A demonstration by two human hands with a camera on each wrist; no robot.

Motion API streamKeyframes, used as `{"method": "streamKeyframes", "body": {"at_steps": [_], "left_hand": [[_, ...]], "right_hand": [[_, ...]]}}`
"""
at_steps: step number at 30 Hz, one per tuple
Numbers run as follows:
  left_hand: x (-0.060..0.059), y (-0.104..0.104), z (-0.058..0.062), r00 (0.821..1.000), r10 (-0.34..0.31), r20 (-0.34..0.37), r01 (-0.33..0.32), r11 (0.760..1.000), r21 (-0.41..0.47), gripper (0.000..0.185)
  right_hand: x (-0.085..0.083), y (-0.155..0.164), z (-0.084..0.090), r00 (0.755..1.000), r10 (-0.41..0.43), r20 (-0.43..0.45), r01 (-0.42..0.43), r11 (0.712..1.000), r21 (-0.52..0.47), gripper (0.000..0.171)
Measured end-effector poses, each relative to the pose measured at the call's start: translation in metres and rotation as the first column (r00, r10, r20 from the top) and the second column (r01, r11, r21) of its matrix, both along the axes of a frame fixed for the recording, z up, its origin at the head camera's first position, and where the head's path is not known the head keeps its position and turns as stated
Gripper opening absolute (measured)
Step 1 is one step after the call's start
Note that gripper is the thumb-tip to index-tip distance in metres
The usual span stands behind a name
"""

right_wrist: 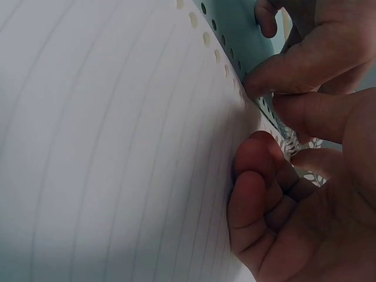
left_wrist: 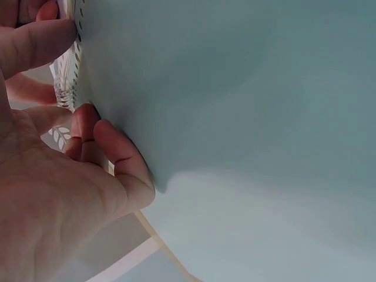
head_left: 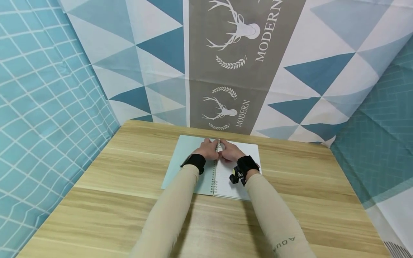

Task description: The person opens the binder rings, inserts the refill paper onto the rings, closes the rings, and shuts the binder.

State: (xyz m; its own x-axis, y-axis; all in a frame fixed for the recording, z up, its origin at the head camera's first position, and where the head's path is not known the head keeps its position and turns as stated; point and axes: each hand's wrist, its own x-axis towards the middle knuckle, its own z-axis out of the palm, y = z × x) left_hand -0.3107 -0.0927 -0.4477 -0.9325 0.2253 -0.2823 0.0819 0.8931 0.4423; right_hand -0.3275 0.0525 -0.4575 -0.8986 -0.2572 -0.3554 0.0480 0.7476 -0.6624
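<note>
A ring-bound notebook [head_left: 237,186] lies open on the table, its pale blue-green cover [head_left: 180,157] to the left and white lined pages [right_wrist: 117,147] to the right. My left hand [head_left: 208,149] grips the binding [head_left: 214,179] near the far end, its curled fingers against the cover side. Opposite it, my right hand [head_left: 231,152] pinches the same binding, with some fingers folded over the page. Both hands' fingertips meet close together there. Punched holes run along the page and cover edges in the right wrist view, and rings [right_wrist: 289,141] show beyond the fingers.
The wood-grain table [head_left: 122,179] extends around the notebook. Behind it hangs a patterned cloth [head_left: 222,71] with deer heads and triangles; a blue grid cloth [head_left: 42,89] covers the left side. Both wrists wear black straps [head_left: 196,163], the right one carrying a small camera [head_left: 237,176].
</note>
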Motion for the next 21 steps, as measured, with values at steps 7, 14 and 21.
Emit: {"method": "streamKeyframes", "body": {"at_steps": [7,14,21], "left_hand": [[0.001,0.004,0.004,1.0,0.025,-0.002,-0.025,0.999,0.036,0.076],[0.005,0.005,0.002,1.0,0.001,-0.009,0.0,0.999,0.039,0.071],[0.011,0.002,-0.006,0.997,-0.054,-0.058,0.054,0.999,-0.005,0.067]], "right_hand": [[0.001,0.005,0.007,1.0,-0.002,0.011,0.003,1.0,-0.029,0.077],[0.005,0.006,0.008,0.999,-0.001,0.038,0.002,1.0,-0.027,0.077],[0.012,0.005,0.002,0.999,0.043,0.013,-0.042,0.998,-0.038,0.073]]}}
